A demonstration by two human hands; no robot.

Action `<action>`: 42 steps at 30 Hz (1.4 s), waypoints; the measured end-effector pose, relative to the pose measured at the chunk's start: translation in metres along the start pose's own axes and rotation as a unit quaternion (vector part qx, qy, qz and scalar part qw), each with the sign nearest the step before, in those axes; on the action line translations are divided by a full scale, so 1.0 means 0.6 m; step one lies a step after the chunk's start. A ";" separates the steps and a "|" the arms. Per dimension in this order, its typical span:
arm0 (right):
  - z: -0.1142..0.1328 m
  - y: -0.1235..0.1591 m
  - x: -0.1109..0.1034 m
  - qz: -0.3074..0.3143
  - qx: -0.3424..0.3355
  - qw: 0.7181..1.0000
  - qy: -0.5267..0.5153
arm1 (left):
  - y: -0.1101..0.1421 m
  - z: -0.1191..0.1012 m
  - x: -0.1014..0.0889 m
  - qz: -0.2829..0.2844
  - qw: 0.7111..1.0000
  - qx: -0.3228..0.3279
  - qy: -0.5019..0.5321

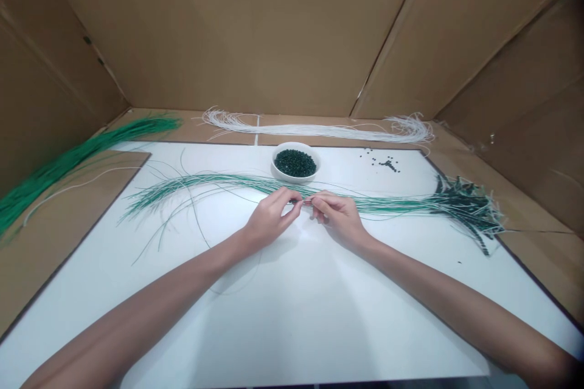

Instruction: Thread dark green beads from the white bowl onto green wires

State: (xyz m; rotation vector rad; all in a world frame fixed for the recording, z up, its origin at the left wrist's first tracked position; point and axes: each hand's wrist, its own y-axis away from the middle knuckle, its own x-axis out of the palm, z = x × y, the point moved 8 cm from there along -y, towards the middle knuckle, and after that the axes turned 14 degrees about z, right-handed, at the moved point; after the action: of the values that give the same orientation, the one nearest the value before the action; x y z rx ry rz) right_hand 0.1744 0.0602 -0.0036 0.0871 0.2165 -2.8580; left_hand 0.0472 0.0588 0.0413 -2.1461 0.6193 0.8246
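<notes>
My left hand (272,217) and my right hand (338,217) meet fingertip to fingertip in front of the bowl, both closed in a pinch. A short piece of thin cord (307,201) shows between them, its end at my right fingertips. Something small and dark sits at the left fingertips, too small to make out. Just behind the hands a long bundle of green and white cords (392,204) lies across the board. At its right end, dark green beads (469,206) are strung on the cords. A white bowl (296,180) holds many dark green beads (295,162).
Loose dark beads (387,164) are scattered right of the bowl on the white board (292,328). White cords (314,130) lie along the back, and a green cord bundle (86,155) lies at the left. Cardboard walls (255,30) enclose the back and sides.
</notes>
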 end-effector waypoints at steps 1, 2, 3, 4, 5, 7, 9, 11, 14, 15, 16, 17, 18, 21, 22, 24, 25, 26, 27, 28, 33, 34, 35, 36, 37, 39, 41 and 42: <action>0.001 0.000 0.000 -0.001 0.000 1.000 0.001 | 0.000 0.000 0.000 0.002 1.000 0.002 0.002; 0.001 0.000 -0.001 -0.003 -0.001 1.000 0.003 | 0.000 -0.001 0.000 0.003 1.000 0.005 0.003; 0.002 0.000 -0.001 -0.006 -0.002 1.000 0.004 | -0.001 -0.002 0.000 0.004 1.000 0.009 0.004; 0.002 0.000 -0.002 -0.008 -0.002 1.000 0.004 | -0.001 -0.003 0.000 0.005 1.000 0.013 0.005; 0.003 0.001 -0.003 -0.011 -0.003 1.000 0.005 | -0.001 -0.005 -0.001 0.005 1.000 0.017 0.004; 0.004 0.002 -0.004 -0.017 -0.005 1.000 0.013 | -0.001 -0.007 -0.001 0.007 1.000 0.024 0.002; 0.009 0.004 -0.005 -0.025 -0.011 0.999 0.032 | -0.002 -0.007 0.000 0.010 1.000 0.026 -0.001; 0.018 0.006 -0.005 -0.030 -0.020 0.997 0.075 | -0.002 -0.007 0.001 0.015 1.000 0.026 -0.010; 0.039 0.010 -0.001 -0.027 -0.047 0.982 0.183 | -0.002 -0.007 0.005 0.025 0.999 0.028 -0.031; 0.048 0.012 0.002 -0.021 -0.063 0.972 0.224 | -0.002 -0.007 0.007 0.028 0.998 0.029 -0.038; 0.055 0.013 0.005 -0.013 -0.083 0.961 0.264 | -0.002 -0.007 0.008 0.032 0.998 0.030 -0.044; 0.062 0.014 0.010 -0.001 -0.105 0.947 0.303 | -0.002 -0.007 0.009 0.034 0.998 0.031 -0.049; 0.066 0.015 0.016 0.015 -0.126 0.931 0.341 | -0.002 -0.007 0.010 0.037 0.997 0.032 -0.052; 0.068 0.019 0.032 0.054 -0.173 0.879 0.442 | -0.002 -0.008 0.013 0.046 0.997 0.038 -0.056; 0.068 0.021 0.036 0.058 -0.183 0.864 0.465 | -0.002 -0.009 0.014 0.049 0.996 0.040 -0.057; 0.068 0.023 0.039 0.053 -0.195 0.848 0.490 | -0.002 -0.009 0.015 0.053 0.996 0.043 -0.056; 0.069 0.024 0.039 0.047 -0.197 0.847 0.492 | -0.002 -0.009 0.015 0.053 0.996 0.043 -0.054; 0.070 0.024 0.039 0.041 -0.198 0.849 0.488 | -0.002 -0.009 0.014 0.051 0.996 0.042 -0.053; 0.071 0.025 0.038 0.036 -0.198 0.853 0.481 | -0.002 -0.009 0.014 0.049 0.997 0.041 -0.051; 0.073 0.025 0.037 0.031 -0.198 0.859 0.470 | -0.002 -0.008 0.013 0.048 0.997 0.040 -0.049; 0.079 0.029 0.027 0.006 -0.198 0.892 0.407 | -0.002 -0.009 0.012 0.041 0.997 0.044 -0.040; 0.080 0.030 0.025 0.002 -0.200 0.896 0.396 | -0.001 -0.010 0.010 0.035 0.997 0.048 -0.039; 0.081 0.031 0.024 -0.004 -0.204 0.899 0.387 | -0.001 -0.012 0.008 0.026 0.998 0.053 -0.037; 0.083 0.033 0.022 -0.011 -0.209 0.901 0.380 | 0.000 -0.014 0.005 0.016 0.998 0.057 -0.036; 0.086 0.034 0.021 -0.019 -0.215 0.901 0.376 | 0.001 -0.016 0.002 0.005 0.997 0.062 -0.035; 0.090 0.038 0.018 -0.036 -0.227 0.900 0.370 | 0.002 -0.020 -0.003 -0.010 0.997 0.070 -0.034; 0.093 0.040 0.016 -0.044 -0.235 0.899 0.367 | 0.003 -0.024 -0.006 -0.017 0.996 0.079 -0.033; 0.093 0.041 0.015 -0.047 -0.237 0.898 0.367 | 0.003 -0.026 -0.007 -0.019 0.996 0.083 -0.032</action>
State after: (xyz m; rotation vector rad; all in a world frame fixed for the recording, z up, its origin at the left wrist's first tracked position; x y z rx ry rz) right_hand 0.1701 0.0257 0.0476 1.0713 1.0707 -2.6235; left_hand 0.0487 0.0461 0.0512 -1.9679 0.5905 0.7897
